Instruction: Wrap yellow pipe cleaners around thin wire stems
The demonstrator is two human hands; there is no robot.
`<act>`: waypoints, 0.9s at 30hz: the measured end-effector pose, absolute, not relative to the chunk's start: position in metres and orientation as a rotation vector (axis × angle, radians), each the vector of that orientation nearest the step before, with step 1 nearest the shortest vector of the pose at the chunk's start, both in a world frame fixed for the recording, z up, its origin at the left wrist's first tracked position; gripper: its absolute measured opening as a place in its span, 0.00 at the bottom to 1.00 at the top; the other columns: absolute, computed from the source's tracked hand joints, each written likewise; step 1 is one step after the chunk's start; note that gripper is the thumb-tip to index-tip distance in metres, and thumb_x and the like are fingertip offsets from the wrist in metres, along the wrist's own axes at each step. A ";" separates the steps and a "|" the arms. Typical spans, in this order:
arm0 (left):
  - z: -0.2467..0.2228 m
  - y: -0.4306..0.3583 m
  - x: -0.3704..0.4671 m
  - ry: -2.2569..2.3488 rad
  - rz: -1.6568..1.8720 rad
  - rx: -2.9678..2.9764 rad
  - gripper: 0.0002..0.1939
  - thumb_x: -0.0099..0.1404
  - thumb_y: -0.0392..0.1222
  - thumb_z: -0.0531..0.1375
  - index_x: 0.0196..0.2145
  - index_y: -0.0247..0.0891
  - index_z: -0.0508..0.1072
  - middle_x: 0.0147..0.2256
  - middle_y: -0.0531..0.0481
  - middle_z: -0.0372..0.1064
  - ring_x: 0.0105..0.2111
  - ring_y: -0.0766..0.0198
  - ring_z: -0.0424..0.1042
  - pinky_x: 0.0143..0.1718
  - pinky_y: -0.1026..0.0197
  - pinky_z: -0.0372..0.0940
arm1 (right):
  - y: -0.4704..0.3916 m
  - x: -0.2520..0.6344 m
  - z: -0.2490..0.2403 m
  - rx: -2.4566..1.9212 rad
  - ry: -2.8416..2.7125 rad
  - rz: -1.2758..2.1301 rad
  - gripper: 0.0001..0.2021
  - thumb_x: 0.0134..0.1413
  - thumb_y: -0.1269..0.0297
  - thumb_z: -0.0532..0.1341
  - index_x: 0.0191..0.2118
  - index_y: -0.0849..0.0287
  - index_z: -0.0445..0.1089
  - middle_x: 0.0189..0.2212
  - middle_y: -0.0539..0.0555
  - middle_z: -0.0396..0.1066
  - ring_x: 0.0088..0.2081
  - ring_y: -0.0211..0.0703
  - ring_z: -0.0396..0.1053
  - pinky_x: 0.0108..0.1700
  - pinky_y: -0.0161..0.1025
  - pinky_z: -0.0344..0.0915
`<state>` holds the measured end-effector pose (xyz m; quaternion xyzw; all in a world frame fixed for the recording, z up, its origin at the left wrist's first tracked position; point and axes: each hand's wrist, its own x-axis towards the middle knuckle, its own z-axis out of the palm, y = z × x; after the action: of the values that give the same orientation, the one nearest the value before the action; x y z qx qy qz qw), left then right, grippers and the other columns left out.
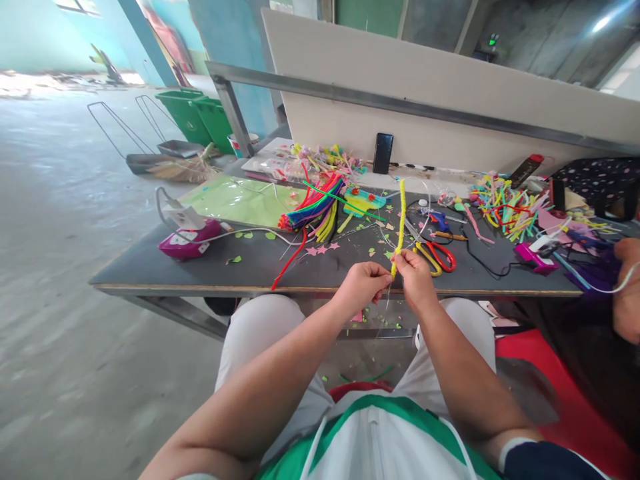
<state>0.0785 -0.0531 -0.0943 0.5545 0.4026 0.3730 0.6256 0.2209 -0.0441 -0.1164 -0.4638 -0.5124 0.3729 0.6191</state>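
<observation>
A fuzzy yellow pipe cleaner (402,217) stands nearly upright between my hands, above the table's front edge. My right hand (415,277) pinches it near its lower part. Just to the left, my left hand (367,281) has its fingers closed at the bottom end of the same pipe cleaner. A thin, pale wire or thread hangs below the fingers; its full course is hard to see. Beside my right hand lie scissors (443,257) with red and yellow handles. A bundle of colourful pipe cleaners (320,207) rests farther back on the left.
A magenta device (190,240) with a cord sits at the table's left, another magenta device (536,259) at the right. A phone (383,153) leans at the back. Cut pipe cleaners (515,210) lie piled at right. Another person's hand (627,290) shows at the right edge.
</observation>
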 end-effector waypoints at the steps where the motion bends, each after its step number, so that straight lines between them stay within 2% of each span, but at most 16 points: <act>1: -0.094 -0.053 0.078 0.883 0.858 1.247 0.08 0.55 0.41 0.62 0.26 0.33 0.69 0.14 0.58 0.58 0.13 0.73 0.56 0.15 0.69 0.56 | -0.043 0.220 -0.117 -1.001 -1.133 0.917 0.07 0.51 0.60 0.61 0.27 0.57 0.71 0.24 0.48 0.63 0.27 0.36 0.57 0.31 0.35 0.54; 6: -0.093 -0.055 0.077 0.653 0.825 1.061 0.11 0.51 0.42 0.65 0.25 0.32 0.69 0.15 0.56 0.59 0.14 0.74 0.57 0.15 0.69 0.54 | -0.046 0.213 -0.109 -0.662 -0.966 1.255 0.10 0.48 0.58 0.65 0.25 0.57 0.67 0.23 0.48 0.58 0.26 0.36 0.56 0.29 0.36 0.57; 10: -0.092 -0.058 0.080 0.603 0.766 0.938 0.13 0.49 0.43 0.66 0.23 0.33 0.67 0.16 0.57 0.58 0.14 0.74 0.56 0.15 0.69 0.52 | -0.049 0.211 -0.104 -0.559 -0.948 1.389 0.13 0.47 0.56 0.66 0.25 0.56 0.64 0.23 0.47 0.56 0.26 0.36 0.56 0.31 0.37 0.61; 13: -0.092 -0.056 0.080 0.707 0.841 1.048 0.11 0.51 0.43 0.64 0.24 0.34 0.67 0.15 0.58 0.58 0.14 0.74 0.56 0.15 0.69 0.53 | -0.047 0.213 -0.107 -0.639 -0.970 1.323 0.11 0.48 0.56 0.66 0.26 0.56 0.66 0.25 0.48 0.59 0.27 0.36 0.58 0.33 0.37 0.61; 16: -0.095 -0.050 0.079 0.937 0.933 1.267 0.07 0.53 0.41 0.61 0.26 0.35 0.68 0.14 0.58 0.58 0.13 0.73 0.56 0.15 0.69 0.53 | -0.044 0.214 -0.112 -0.812 -1.011 1.093 0.08 0.48 0.58 0.65 0.31 0.55 0.71 0.27 0.48 0.64 0.28 0.36 0.59 0.33 0.36 0.59; 20: -0.098 -0.048 0.079 1.117 0.932 1.497 0.07 0.55 0.40 0.59 0.23 0.35 0.69 0.13 0.58 0.57 0.13 0.74 0.57 0.15 0.70 0.51 | -0.042 0.217 -0.119 -1.002 -1.124 0.888 0.07 0.50 0.60 0.64 0.27 0.56 0.72 0.23 0.47 0.64 0.28 0.36 0.58 0.33 0.35 0.55; 27: -0.094 -0.054 0.077 0.774 0.846 1.233 0.08 0.55 0.42 0.61 0.27 0.34 0.68 0.15 0.57 0.59 0.14 0.73 0.57 0.16 0.68 0.56 | -0.043 0.223 -0.113 -0.762 -1.048 1.144 0.08 0.48 0.60 0.66 0.24 0.57 0.71 0.23 0.49 0.63 0.28 0.37 0.58 0.32 0.36 0.55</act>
<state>0.0773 -0.0537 -0.0940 0.5464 0.3430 0.3749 0.6658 0.2225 -0.0426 -0.1130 -0.3352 -0.4613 0.5033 0.6493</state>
